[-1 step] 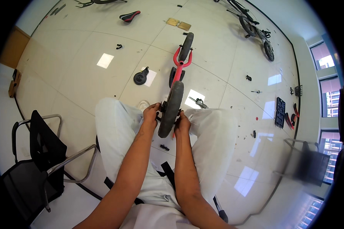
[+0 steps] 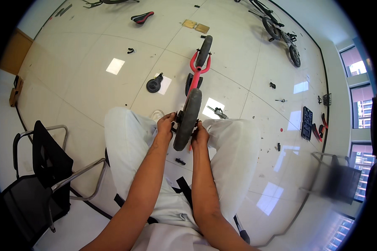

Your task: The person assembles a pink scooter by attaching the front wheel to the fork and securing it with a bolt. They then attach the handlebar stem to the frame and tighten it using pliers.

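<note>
A small bicycle with a pink-red frame (image 2: 192, 80) stands with its wheels up between my knees. Its near wheel (image 2: 188, 119) has a black tyre and points toward me; the far wheel (image 2: 204, 51) sits in a pink fork. At the left side of the near wheel's hub, my left hand (image 2: 166, 126) has its fingers closed around dark parts by the axle. On the opposite side my right hand (image 2: 201, 135) pinches at the axle end. The wheel and fingertips partly hide what each hand grips. A black part (image 2: 180, 161) lies on the floor beneath.
A round black part (image 2: 154, 85), a saddle (image 2: 142, 18) and wooden pieces (image 2: 196, 26) lie on the tiled floor ahead. At right are a tool case (image 2: 306, 123) and a folded bike (image 2: 280, 33). Chairs (image 2: 50, 167) stand to the left, another chair (image 2: 337, 178) to the right.
</note>
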Tool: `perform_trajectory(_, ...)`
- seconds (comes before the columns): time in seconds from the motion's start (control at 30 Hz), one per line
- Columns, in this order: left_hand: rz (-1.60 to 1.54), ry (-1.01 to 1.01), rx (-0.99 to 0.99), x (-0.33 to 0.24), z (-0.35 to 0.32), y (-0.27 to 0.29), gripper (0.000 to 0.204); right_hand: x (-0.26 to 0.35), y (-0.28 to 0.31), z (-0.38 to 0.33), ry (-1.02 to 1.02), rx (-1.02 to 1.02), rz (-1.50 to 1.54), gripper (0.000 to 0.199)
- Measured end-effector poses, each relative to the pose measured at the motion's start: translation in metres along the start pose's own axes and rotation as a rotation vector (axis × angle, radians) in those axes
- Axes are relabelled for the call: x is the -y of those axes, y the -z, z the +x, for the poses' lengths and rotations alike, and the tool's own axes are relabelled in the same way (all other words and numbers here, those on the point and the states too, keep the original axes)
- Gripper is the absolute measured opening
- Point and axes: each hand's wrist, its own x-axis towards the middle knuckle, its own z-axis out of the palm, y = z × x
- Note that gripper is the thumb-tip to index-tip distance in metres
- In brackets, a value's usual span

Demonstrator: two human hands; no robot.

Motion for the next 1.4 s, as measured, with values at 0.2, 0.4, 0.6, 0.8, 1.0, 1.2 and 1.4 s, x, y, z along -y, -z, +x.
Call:
perform_trajectory(0.2, -0.162, 0.008, 0.071, -0.003, -0.006, 0.002, 0.028, 0.009, -0.008, -0.017, -0.023, -0.033, -0.076, 0.018)
perform_trajectory(0.4, -0.164, -0.047, 0.080, 0.004, -0.005, -0.003, 0.033, 0.003, -0.006, -0.020, 0.000, 0.052, 0.085, 0.015)
perform_trajectory(0.6, -0.313, 0.051, -0.033, 0.002, -0.009, -0.013, 0.024, -0.007, 0.022, 0.011, -0.070, 0.158, 0.071, 0.014)
perform_trajectory(0.8, -0.299, 0.023, 0.024, 0.011, -0.003, -0.010, 0.028, -0.013, 0.010, 0.025, -0.211, -0.088, 0.235, 0.010)
perform_trajectory(1.0, -0.286, -0.018, 0.072, 0.009, -0.006, -0.009, 0.026, 0.000, 0.001, 0.015, -0.222, -0.142, 0.183, 0.011)
perform_trajectory(1.2, -0.367, -0.032, 0.021, 0.004, -0.011, -0.013, 0.026, 0.002, -0.002, -0.008, -0.111, -0.090, 0.116, 0.008)
perform_trajectory(1.4, -0.158, -0.010, -0.064, -0.002, -0.017, -0.016, 0.028, 0.002, 0.004, -0.006, -0.074, 0.001, 0.091, 0.013)
